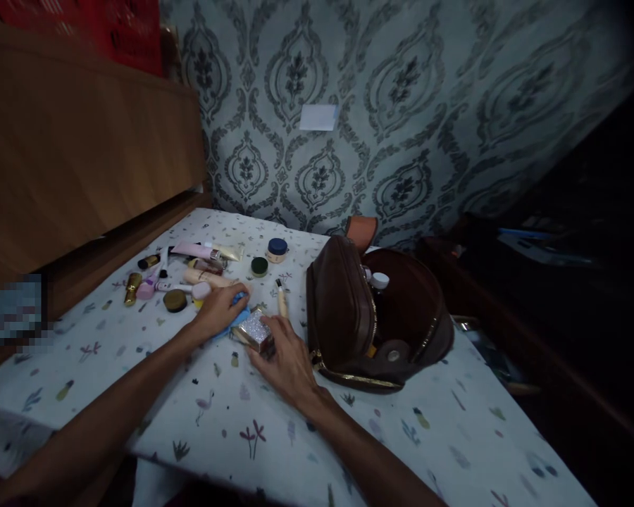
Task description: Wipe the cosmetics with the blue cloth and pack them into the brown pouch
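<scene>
My left hand [219, 310] is closed on a blue cloth [232, 325], partly hidden under its fingers. Beside it, my right hand [285, 355] grips a glittery silver box [254, 328] by its right side, low over the table. The cloth lies against the left side of this box. Just beyond my right fingers is a slim cream tube with a dark tip [282, 299]. Behind my left hand lie a peach tube [206, 278] and a round gold-brown jar [175, 301]. An open brown makeup bag [343, 303] stands right of my right hand, with a white-capped container [379, 280] inside.
Several cosmetics, including a pink tube [190, 249] and a gold bottle [132, 289], cluster at the left. A blue-lidded jar [277, 250] and a dark green lid [259, 266] sit farther back. A wooden cabinet [84, 155] borders the left; patterned wall [317, 176] rises behind the table [216, 436].
</scene>
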{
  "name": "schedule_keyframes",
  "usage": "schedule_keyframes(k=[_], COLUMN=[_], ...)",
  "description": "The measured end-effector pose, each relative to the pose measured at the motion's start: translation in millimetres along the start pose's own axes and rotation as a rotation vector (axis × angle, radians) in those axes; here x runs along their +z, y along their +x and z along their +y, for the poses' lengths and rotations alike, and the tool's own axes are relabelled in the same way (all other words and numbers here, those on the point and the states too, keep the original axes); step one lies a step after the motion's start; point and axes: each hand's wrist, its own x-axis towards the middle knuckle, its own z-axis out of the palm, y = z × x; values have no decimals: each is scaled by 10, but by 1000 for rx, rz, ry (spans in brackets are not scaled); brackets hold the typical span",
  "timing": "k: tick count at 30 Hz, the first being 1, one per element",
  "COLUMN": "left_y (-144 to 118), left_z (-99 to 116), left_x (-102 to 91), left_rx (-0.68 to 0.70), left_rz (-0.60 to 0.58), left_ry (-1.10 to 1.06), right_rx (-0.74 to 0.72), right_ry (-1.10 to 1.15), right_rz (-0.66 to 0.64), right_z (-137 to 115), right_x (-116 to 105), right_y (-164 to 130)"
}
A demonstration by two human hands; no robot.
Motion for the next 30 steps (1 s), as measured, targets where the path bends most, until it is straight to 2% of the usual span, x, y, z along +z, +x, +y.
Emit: schedule_keyframes(k=[6,12,18,30], left_y=[5,25,150,386], left_z=[-62,-158,-383,-764], left_x=[9,34,-94,-305], left_rx=[-10,78,150,111], left_rz=[8,-6,-29,2], left_ry=[177,263,315,398], right_rx=[-22,-75,-66,-46], right_ry=[-4,12,63,73], right_rz=[12,83,40,22], right_z=[15,82,67,56], right_x=[19,51,21,11], right_y=[-3,-19,-21,-7])
